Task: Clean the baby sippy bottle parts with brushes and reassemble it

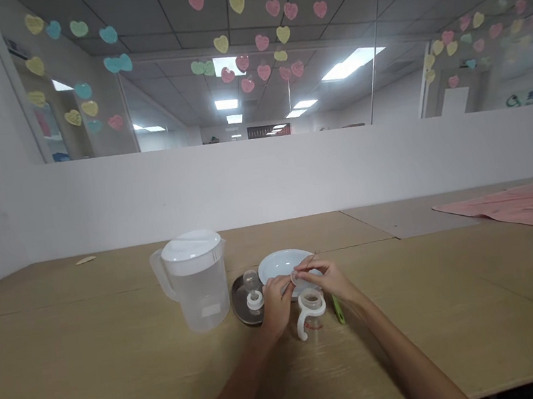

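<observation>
My left hand and my right hand meet above the near side of a white bowl. Both pinch a small translucent round piece; its exact kind is too small to tell. Just below the hands, an open baby bottle with a white handled collar stands upright on the table. Left of my left hand, a dark metal tray holds a clear dome cap and a white bottle ring. A green handle lies beside the bottle on the right, its far end hidden by my right hand.
A lidded clear plastic pitcher stands at the left, close to the tray. A pink cloth is spread at the far right of the wooden table. Behind the table is a white wall with glass panes and heart-shaped notes above.
</observation>
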`<move>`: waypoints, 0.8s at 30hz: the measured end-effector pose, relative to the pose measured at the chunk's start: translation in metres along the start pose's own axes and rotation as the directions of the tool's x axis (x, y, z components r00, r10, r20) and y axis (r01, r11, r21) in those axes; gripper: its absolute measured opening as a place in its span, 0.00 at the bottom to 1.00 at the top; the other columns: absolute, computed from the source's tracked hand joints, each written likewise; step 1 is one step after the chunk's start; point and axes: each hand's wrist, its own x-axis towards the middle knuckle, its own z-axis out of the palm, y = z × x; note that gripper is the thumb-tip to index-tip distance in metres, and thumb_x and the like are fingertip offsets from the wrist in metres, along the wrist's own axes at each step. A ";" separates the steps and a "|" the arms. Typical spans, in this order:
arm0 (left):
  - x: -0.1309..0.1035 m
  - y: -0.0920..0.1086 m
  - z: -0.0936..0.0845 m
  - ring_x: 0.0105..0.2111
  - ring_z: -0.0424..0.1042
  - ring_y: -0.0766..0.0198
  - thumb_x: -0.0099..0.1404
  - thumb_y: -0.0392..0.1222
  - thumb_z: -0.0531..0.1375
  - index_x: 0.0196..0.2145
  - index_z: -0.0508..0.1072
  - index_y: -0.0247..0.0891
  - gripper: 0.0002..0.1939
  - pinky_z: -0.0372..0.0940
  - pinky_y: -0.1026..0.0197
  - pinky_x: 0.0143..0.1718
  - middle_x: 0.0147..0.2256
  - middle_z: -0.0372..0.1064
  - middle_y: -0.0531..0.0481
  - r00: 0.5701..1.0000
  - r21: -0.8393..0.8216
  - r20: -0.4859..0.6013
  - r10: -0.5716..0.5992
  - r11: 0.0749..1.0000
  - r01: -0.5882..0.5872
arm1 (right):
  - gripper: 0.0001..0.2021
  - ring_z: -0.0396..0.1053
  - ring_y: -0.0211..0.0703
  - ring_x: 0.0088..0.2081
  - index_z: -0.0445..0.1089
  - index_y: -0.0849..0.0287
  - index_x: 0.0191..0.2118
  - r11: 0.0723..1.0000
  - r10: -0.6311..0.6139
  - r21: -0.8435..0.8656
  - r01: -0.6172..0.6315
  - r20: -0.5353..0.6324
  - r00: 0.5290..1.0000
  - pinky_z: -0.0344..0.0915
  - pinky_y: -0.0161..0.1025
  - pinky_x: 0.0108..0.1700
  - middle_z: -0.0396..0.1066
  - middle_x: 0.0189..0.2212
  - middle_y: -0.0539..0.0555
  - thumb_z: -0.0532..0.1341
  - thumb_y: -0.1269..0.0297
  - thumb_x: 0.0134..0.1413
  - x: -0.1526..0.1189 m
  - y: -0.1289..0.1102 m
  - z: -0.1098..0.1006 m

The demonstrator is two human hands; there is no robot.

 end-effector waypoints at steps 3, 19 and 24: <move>0.001 -0.003 0.001 0.39 0.69 0.56 0.64 0.49 0.51 0.36 0.77 0.39 0.17 0.59 0.56 0.44 0.38 0.75 0.45 1.000 -0.008 -0.007 -0.022 1.000 0.022 | 0.11 0.68 0.44 0.38 0.77 0.54 0.29 0.997 0.023 0.073 -0.016 -0.097 0.995 0.65 0.37 0.38 0.74 0.31 0.54 0.63 0.53 0.47 0.000 -0.006 -0.005; 0.005 -0.011 0.002 0.44 0.70 0.55 0.64 0.49 0.53 0.38 0.77 0.38 0.17 0.58 0.54 0.51 0.42 0.74 0.44 0.998 -0.211 -0.049 -0.025 0.977 0.014 | 0.08 0.69 0.43 0.37 0.77 0.50 0.36 0.976 -0.112 -0.161 0.144 0.197 0.974 0.64 0.41 0.42 0.73 0.33 0.54 0.61 0.58 0.52 -0.005 -0.011 0.007; 0.006 -0.010 0.003 0.44 0.70 0.54 0.63 0.50 0.54 0.38 0.77 0.36 0.17 0.60 0.54 0.49 0.42 0.74 0.43 0.999 -0.249 -0.030 -0.036 0.968 0.027 | 0.09 0.68 0.44 0.38 0.77 0.50 0.36 0.940 -0.166 -0.259 0.221 0.216 0.962 0.63 0.42 0.43 0.73 0.33 0.54 0.59 0.57 0.55 -0.004 -0.007 0.003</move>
